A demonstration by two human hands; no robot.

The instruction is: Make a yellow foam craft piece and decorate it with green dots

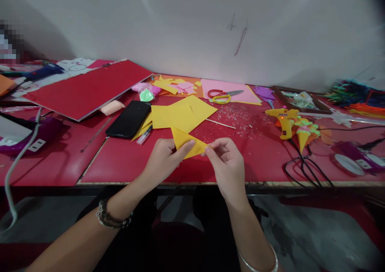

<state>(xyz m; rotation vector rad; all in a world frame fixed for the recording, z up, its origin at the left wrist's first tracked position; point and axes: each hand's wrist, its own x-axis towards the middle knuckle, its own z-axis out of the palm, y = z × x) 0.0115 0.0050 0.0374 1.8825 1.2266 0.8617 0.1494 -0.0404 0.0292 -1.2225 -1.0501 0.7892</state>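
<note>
From my remote station, I inspect one head view of the red table. I record both hands occupied. The left hand grips the held yellow sheet, thumb flat on its upper face and fingers behind. The right hand pinches that sheet's right-hand corner between thumb and fingertips, its other fingers curled. The sheet is raised over the front part of the table, about midway between its side edges, and narrows towards the right-hand pinch.

I judge the step in hand to be shaping by fingers, a fold or a roll started at that corner; I cannot tell which from this angle. In my judgement, working the corner calls for a steady left grip and a small, precise right pinch, with the layers aligned; loose pressure could let the tip open or crease off line.

Behind the hands, I note flat yellow paper, with a black phone and a pen to its left. A thin stick lies to its right. Nearer the back edge, scissors rest open on pink paper. Towards the right side, I find a yellow glue gun, its cable trailing to the front edge.
</note>
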